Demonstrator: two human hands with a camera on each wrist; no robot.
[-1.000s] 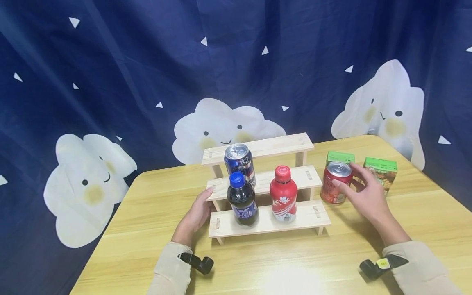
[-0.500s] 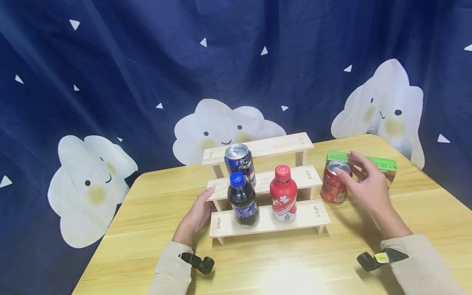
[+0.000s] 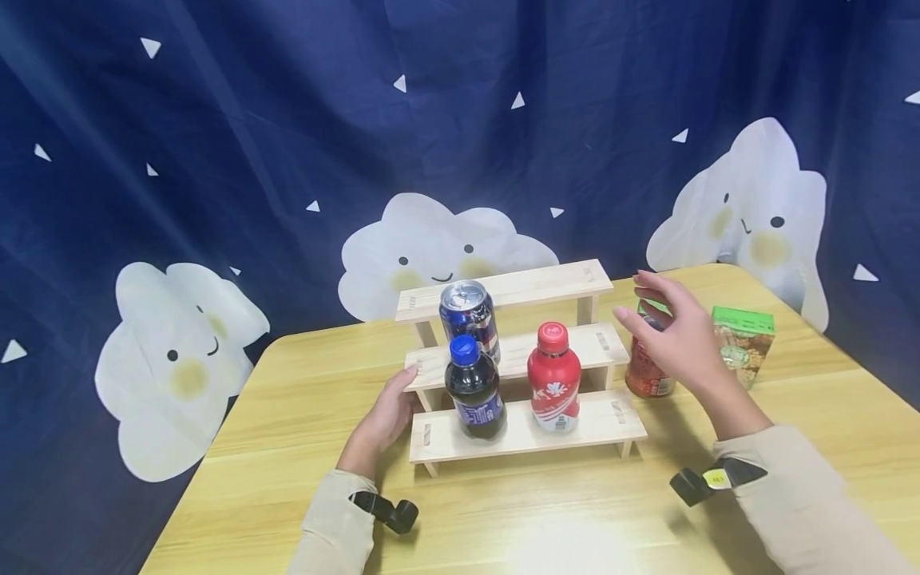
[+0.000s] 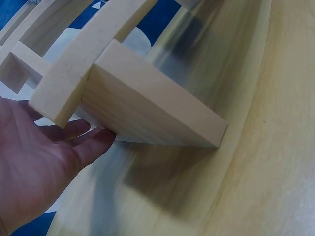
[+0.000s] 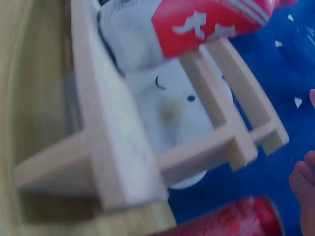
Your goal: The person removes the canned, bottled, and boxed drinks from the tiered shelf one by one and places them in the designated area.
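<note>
A three-step wooden display shelf (image 3: 575, 351) stands on the table. My left hand (image 3: 383, 419) holds its left end, thumb at the edge of the middle step, and in the left wrist view the fingertips are at the leg panel (image 4: 147, 98). On the shelf are a blue can (image 3: 470, 319), a dark cola bottle with a blue cap (image 3: 474, 395) and a red-and-white bottle (image 3: 553, 379). My right hand (image 3: 683, 335) hovers with spread fingers and nothing in them. It overlaps a red soda can (image 3: 647, 371), which stands on the table right of the shelf.
Two green-topped cartons stand at the right: one carton (image 3: 746, 343) in plain sight, the other (image 3: 654, 307) mostly hidden behind my right hand and the red can. A dark blue curtain (image 3: 460, 120) with clouds hangs behind the wooden table (image 3: 287, 447).
My right hand has drawn away from the red can, moving left and up with fingers spread. The can stays in place. My left hand has stayed at the shelf.
</note>
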